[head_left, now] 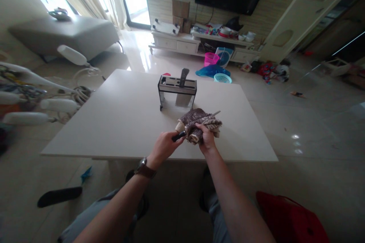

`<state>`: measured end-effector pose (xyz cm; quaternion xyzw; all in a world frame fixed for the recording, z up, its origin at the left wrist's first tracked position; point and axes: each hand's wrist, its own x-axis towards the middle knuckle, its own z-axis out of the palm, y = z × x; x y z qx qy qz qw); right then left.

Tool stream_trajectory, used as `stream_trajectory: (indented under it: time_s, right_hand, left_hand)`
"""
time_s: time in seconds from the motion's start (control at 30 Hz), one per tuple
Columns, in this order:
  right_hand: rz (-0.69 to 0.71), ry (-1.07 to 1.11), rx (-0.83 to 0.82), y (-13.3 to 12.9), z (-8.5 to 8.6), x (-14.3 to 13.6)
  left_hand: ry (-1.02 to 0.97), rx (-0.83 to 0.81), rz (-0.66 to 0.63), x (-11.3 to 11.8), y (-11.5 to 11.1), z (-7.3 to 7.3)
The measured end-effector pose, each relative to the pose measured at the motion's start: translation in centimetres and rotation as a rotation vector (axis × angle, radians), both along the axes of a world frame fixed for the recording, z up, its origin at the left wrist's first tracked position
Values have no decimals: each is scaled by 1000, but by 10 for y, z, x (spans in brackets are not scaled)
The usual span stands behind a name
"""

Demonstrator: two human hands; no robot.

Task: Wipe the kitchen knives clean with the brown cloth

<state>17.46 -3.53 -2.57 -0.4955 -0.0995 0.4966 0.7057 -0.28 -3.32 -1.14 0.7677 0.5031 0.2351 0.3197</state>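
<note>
The black handle of a knife (179,136) is in my left hand (165,145), which wears a wristwatch. A brown and cream fluffy cloth (196,117) is wrapped around the blade, and only the thin metal tip sticks out at its upper right. My right hand (207,138) grips the cloth from the right, thumb on top. Both hands are above the front part of the white table (128,121). Behind them stands a knife block (177,87) with a dark frame and slots on top; one knife with a grey handle (184,76) is upright in it.
Beyond the table are a blue bag (211,71), a light green basket (222,78), a pink basket (211,59) and a low white cabinet (186,47). White lamp arms (37,78) are at the left. A red object (291,216) lies at the lower right.
</note>
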Motion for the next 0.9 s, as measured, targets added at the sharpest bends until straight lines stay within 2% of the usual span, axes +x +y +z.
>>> stream_trajectory:
  time_s: [0.17, 0.33, 0.47, 0.6, 0.8, 0.9]
  right_hand:
    - [-29, 33, -14, 2, 1, 8]
    - [-102, 27, -23, 5, 3, 15]
    - [-140, -16, 43, 7, 3, 27]
    - [-233, -47, 58, 7, 6, 39]
    - [-463, -53, 101, 9, 13, 51]
    - [-474, -73, 104, 11, 9, 56]
  left_hand:
    - [74, 14, 25, -6, 5, 5]
    - [148, 22, -25, -20, 17, 5]
    - [214, 70, -70, -29, 22, 5]
    - [218, 111, -91, -29, 21, 8]
    - [230, 110, -116, -23, 21, 8]
    - [250, 119, -130, -21, 22, 8]
